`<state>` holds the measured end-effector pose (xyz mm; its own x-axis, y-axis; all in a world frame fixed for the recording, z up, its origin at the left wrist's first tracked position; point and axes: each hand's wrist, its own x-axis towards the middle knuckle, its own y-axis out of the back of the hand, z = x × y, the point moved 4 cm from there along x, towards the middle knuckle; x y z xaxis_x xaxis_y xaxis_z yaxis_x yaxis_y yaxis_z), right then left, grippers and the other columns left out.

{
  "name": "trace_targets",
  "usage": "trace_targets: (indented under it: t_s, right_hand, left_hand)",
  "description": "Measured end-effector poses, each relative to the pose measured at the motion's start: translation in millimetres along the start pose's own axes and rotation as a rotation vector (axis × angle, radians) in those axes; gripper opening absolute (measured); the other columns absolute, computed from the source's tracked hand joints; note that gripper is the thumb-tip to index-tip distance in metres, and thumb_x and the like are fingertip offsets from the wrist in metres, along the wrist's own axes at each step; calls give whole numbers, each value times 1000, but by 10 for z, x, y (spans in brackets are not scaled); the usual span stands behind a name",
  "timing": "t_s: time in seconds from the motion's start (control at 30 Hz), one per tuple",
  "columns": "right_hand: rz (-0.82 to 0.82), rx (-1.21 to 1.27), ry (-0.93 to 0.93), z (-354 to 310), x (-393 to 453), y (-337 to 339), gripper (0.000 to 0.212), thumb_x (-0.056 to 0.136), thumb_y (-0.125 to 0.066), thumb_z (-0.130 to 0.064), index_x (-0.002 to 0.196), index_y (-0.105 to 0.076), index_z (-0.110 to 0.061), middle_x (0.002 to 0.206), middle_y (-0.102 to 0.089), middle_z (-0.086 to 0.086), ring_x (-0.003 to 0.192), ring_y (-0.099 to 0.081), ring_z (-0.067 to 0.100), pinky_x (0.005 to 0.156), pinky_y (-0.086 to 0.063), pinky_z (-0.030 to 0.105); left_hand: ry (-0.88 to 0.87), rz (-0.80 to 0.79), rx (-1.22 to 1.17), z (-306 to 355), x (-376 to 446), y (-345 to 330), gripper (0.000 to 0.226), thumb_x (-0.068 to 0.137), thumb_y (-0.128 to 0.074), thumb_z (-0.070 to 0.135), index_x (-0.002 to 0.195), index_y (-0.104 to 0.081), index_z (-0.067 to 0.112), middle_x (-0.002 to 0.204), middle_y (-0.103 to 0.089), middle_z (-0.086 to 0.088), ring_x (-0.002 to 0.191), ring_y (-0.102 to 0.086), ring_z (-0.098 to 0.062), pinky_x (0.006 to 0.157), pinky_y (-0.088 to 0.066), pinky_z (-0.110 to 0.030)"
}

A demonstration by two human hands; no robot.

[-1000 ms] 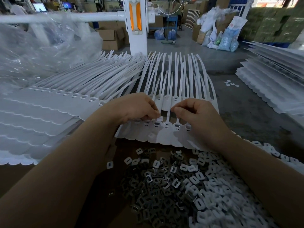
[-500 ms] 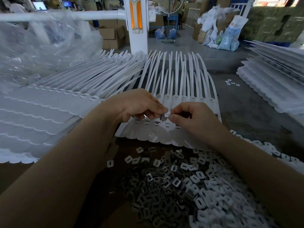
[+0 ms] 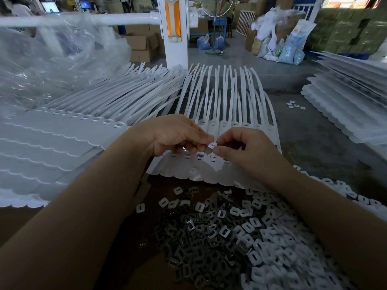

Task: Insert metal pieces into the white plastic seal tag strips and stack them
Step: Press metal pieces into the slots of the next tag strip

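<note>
Both hands lifted off strip heads since earlier frame, meeting at frame centre. Left hand and right hand fingertips jointly pinch one small white piece above seal tag strips. Metal pieces, uncountable heap, lower centre.

White post with orange reflector strips standing behind work area, white horizontal rail joining it from left. Crumpled clear plastic sheeting lying heaped at far left under rail. Open cardboard boxes sitting on floor behind post. Sacks and filled plastic bags leaning together at back right. Two blue bags sitting near blue frame. Lit monitors glowing at far back left. Grey concrete floor showing at right.
</note>
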<state>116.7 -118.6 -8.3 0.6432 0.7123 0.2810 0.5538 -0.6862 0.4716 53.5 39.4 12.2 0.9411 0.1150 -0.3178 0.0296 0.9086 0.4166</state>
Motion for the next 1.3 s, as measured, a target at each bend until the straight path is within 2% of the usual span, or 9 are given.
trace_targets:
  t_s: [0.43, 0.57, 0.7, 0.83, 0.97, 1.13, 1.17, 1.23, 1.3]
  right_hand:
    - [46, -83, 37, 6, 10, 16, 12, 83, -74, -17, 76, -65, -23, 70, -64, -8, 61, -56, 3, 57, -45, 12]
    - [175, -173, 45, 4, -3, 58, 16, 83, -69, -15, 74, -60, -25, 69, -62, -9, 63, -57, 1, 58, -47, 13]
    - [332, -300, 26, -2, -30, 145, 21, 83, -66, -20, 72, -53, -31, 66, -58, -11, 62, -55, 1, 53, -40, 16]
    - [478, -368, -51, 62, -29, 291, 10, 83, -63, -22, 77, -56, -24, 68, -59, -10, 61, -55, 5, 54, -37, 20]
    - [725, -114, -313, 310, -17, 564, 8, 86, -62, -22, 91, -66, -18, 81, -66, -4, 68, -59, 9, 62, -46, 28]
    - [1033, 296, -532, 578, -58, 796, 22, 86, -65, -17, 108, -66, -14, 79, -64, -2, 52, -51, 3, 44, -41, 17]
    - [1049, 317, -525, 577, -64, 809, 24, 86, -66, -17, 110, -63, -14, 84, -65, 0, 55, -52, 4, 45, -43, 15]
    - [1001, 238, -457, 511, -54, 800, 23, 86, -67, -15, 108, -61, -19, 93, -65, -3, 69, -57, 4, 63, -49, 16]
    - [823, 80, -333, 339, -21, 707, 15, 87, -66, -16, 101, -66, -22, 93, -67, -9, 77, -60, 0, 74, -51, 15]
  left_hand:
    - [-23, 28, 30, 15, 42, -29, 13, 82, -72, 28, 82, -73, 15, 69, -70, 6, 59, -58, -3, 56, -41, -19]
    - [0, 42, 69, -34, 72, -26, 15, 82, -75, 28, 89, -73, 15, 72, -70, 5, 61, -58, -4, 51, -44, -15]
    - [3, 19, 130, -49, 80, -27, 19, 79, -78, 26, 94, -75, 16, 78, -73, 4, 64, -59, -4, 57, -46, -17]
    - [1, 15, 171, -50, 83, -35, 18, 79, -79, 26, 94, -75, 18, 76, -72, 7, 59, -59, 2, 53, -46, -12]
    - [-7, 24, 155, -60, 86, -34, 16, 81, -78, 23, 94, -75, 15, 70, -70, 7, 56, -56, 0, 50, -44, -12]
    - [-6, 49, 171, -77, 105, -37, 18, 84, -75, 27, 94, -75, 13, 74, -70, 4, 58, -56, -3, 55, -43, -17]
    - [-3, 56, 172, -81, 109, -37, 18, 85, -74, 28, 94, -75, 12, 75, -70, 4, 59, -56, -4, 56, -43, -18]
    - [6, 59, 163, -87, 112, -37, 15, 87, -72, 27, 92, -75, 14, 74, -71, 5, 59, -56, -4, 55, -43, -17]
    - [14, 55, 152, -86, 115, -38, 13, 88, -70, 26, 90, -75, 15, 73, -71, 6, 59, -56, -3, 53, -43, -16]
